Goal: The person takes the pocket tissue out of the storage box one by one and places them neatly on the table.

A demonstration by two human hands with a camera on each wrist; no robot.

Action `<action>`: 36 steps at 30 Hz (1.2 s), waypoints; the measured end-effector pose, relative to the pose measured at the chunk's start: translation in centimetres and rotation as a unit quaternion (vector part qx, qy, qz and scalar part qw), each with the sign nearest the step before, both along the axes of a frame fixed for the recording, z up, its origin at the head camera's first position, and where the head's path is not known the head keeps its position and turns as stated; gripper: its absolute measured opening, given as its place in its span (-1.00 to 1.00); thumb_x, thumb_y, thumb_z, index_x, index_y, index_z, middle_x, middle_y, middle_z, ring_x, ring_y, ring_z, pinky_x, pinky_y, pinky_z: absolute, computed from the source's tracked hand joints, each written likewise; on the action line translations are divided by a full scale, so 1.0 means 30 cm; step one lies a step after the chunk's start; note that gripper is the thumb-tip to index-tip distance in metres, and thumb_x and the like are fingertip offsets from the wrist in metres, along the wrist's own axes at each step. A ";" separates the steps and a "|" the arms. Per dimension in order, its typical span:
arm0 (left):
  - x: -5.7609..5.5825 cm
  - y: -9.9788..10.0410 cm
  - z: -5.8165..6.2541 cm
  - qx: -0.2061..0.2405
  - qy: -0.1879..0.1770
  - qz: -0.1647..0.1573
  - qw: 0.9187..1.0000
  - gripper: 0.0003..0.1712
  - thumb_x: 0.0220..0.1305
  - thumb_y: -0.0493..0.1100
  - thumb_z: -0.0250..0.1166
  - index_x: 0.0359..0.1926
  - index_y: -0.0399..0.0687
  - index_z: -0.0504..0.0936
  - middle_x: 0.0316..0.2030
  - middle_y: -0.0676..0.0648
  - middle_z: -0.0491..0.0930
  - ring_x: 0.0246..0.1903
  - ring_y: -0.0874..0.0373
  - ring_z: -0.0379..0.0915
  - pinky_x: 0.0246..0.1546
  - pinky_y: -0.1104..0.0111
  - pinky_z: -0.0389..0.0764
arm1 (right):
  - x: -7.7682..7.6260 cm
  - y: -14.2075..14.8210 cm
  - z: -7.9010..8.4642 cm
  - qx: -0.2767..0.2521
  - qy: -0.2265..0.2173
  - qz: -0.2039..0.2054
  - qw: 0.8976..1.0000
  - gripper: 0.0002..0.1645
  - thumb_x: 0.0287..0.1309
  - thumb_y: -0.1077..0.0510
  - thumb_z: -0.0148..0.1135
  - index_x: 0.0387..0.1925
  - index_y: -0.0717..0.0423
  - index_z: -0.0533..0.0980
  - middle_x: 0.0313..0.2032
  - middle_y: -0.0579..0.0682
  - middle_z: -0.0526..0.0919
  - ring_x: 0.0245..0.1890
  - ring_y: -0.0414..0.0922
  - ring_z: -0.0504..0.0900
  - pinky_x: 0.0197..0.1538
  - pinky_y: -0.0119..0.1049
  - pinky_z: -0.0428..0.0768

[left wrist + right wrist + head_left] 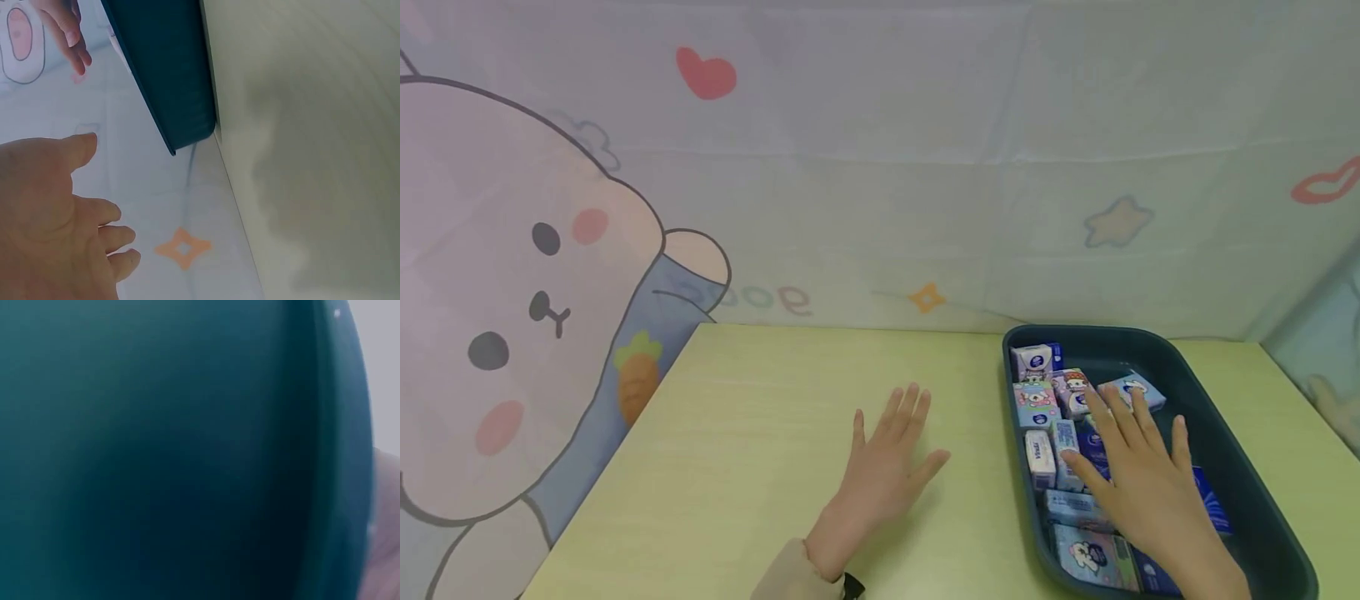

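Note:
A dark teal tray [1247, 450] on the table holds several small packs of tissues, among them a pink and green one [1036, 406], a white one [1040, 458] and a pale blue one [1086, 557]. My right hand [1150, 492] is over the tray with its fingers spread, palm down; whether it touches the packs beneath cannot be made out. To the left of the tray, above the bare tabletop, my left hand [887, 475] has its fingers extended and holds nothing. In the right wrist view the tray wall [187, 425] fills most of the picture, blurred.
The pale yellow table [760, 433] extends left of the tray, and a strip of it shows on the right. Behind it hangs a cloth backdrop [880, 167] with a cartoon animal [512, 292], a heart and stars.

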State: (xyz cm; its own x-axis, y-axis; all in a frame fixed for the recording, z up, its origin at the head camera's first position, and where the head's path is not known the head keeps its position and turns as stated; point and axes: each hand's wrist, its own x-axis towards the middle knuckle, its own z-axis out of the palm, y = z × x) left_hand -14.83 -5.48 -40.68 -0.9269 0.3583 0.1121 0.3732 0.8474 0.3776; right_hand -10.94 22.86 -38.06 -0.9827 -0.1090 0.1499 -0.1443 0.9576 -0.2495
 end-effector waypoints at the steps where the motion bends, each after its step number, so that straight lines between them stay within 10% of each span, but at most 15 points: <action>1: -0.004 0.008 0.001 0.002 0.000 -0.008 1.000 -0.17 0.40 0.29 -0.08 0.53 0.11 -0.11 0.53 0.09 -0.20 0.53 0.08 -0.30 0.40 -0.26 -0.26 | -0.002 0.013 -0.002 0.000 0.000 -0.003 1.000 0.02 0.31 -0.31 -0.04 0.52 -0.02 -0.28 0.50 0.29 -0.20 0.48 0.24 -0.47 0.27 0.24 -0.77; 21: -0.059 0.202 -0.002 0.092 -0.053 -0.168 0.980 -0.01 0.27 0.36 0.08 0.52 0.22 -0.22 0.52 0.16 -0.20 0.52 0.20 -0.29 0.48 -0.02 -0.11 | -0.014 0.249 -0.040 -0.020 -0.009 -0.076 0.997 0.03 0.34 -0.32 -0.12 0.49 0.22 -0.24 0.42 0.48 -0.17 0.44 0.35 -0.50 0.24 0.41 -0.67; 36: -0.080 0.266 0.003 0.105 -0.028 -0.177 0.978 -0.10 0.19 0.18 0.30 0.47 0.10 0.14 0.43 0.03 0.21 0.41 0.15 0.15 0.38 0.29 0.26 | -0.034 0.425 -0.131 -0.032 -0.036 -0.099 0.994 0.07 0.37 -0.24 -0.10 0.43 0.43 -0.31 0.32 0.64 -0.17 0.33 0.56 -0.23 0.20 0.56 -0.17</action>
State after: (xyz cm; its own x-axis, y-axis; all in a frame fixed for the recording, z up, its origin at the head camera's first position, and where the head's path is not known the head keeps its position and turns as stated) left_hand -17.23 2.52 -40.59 -0.7561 0.6317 0.1712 0.6029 0.5705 0.5577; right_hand -11.95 35.62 -42.00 -0.9924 0.0946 0.0788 0.0654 0.9472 -0.3138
